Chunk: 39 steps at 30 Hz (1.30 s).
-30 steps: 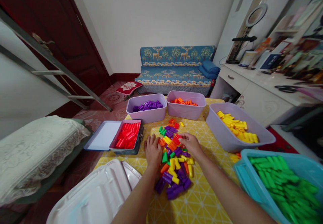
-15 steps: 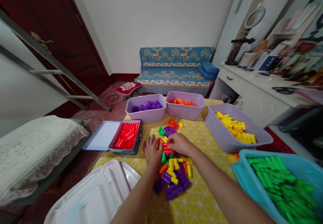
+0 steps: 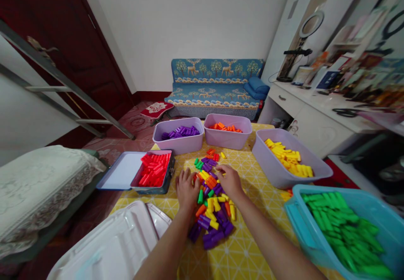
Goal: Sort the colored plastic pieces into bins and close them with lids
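Note:
A mixed pile of small plastic pieces, shaped like short tubes, lies on the table between my hands. It holds purple pieces (image 3: 217,236), yellow pieces (image 3: 210,205), orange pieces (image 3: 211,182) and green pieces (image 3: 200,196). My left hand (image 3: 187,188) rests at the pile's left edge, fingers spread and slightly bent, thumb beside some red and orange bits. On the opposite side, my right hand (image 3: 231,182) hovers with fingers bent and apart over the upper pieces. No piece shows between its fingertips; its palm side is hidden.
Around the pile stand lilac bins of purple (image 3: 178,145), orange (image 3: 227,139) and yellow pieces (image 3: 284,181). A hinged tin (image 3: 151,191) contains red pieces; a turquoise bin (image 3: 303,229) contains green ones. White lids (image 3: 120,238) lie front left on the yellow tablecloth (image 3: 252,246).
My right hand has drawn back slightly from the red pieces under its fingers, and its fingers have parted. Those red pieces no longer show there; orange and yellow ones do. The view shifted slightly.

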Motion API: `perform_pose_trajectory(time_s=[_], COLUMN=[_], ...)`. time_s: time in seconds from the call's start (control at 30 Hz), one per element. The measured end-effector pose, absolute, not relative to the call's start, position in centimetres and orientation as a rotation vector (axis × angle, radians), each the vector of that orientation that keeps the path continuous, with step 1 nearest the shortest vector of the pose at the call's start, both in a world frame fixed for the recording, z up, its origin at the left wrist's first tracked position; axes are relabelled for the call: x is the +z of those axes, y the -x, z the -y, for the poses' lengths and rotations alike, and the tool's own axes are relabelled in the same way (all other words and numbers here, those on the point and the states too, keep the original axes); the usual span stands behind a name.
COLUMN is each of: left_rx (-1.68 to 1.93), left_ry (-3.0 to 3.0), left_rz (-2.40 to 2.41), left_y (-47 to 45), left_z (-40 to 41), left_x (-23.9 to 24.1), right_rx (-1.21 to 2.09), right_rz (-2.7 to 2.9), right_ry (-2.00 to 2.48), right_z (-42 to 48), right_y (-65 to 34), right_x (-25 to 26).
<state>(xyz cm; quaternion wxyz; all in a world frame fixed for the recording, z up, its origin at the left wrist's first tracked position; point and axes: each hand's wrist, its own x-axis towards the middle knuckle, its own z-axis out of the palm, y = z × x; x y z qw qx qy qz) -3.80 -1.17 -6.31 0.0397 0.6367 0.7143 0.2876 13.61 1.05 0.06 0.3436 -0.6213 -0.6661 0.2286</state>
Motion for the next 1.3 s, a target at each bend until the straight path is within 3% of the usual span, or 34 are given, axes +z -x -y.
perform_pose_trajectory(time_s=[0.37, 0.87, 1.0, 1.3], left_rx=[0.9, 0.904, 0.902, 0.912], left_ry=[-1.958, -1.945, -1.957, -1.948], left_rz=[-2.184, -2.179, -2.168, -2.164], left_y=[3.8, 3.8, 3.8, 4.0], left_z=[1.2, 1.1, 1.2, 1.1], left_x=[-6.3, -6.2, -6.0, -6.6], right_rx=[0.59, 0.303, 0.391, 0.925], right_rz=[1.926, 2.229, 1.999, 0.775], right_ry=[1.617, 1.771, 1.668, 1.316], right_z=[-0.1, 0.0, -0.1, 0.0], right_y=[-12.6, -8.2, -9.0, -14.3], right_x=[-0.9, -0.6, -1.6, -1.0])
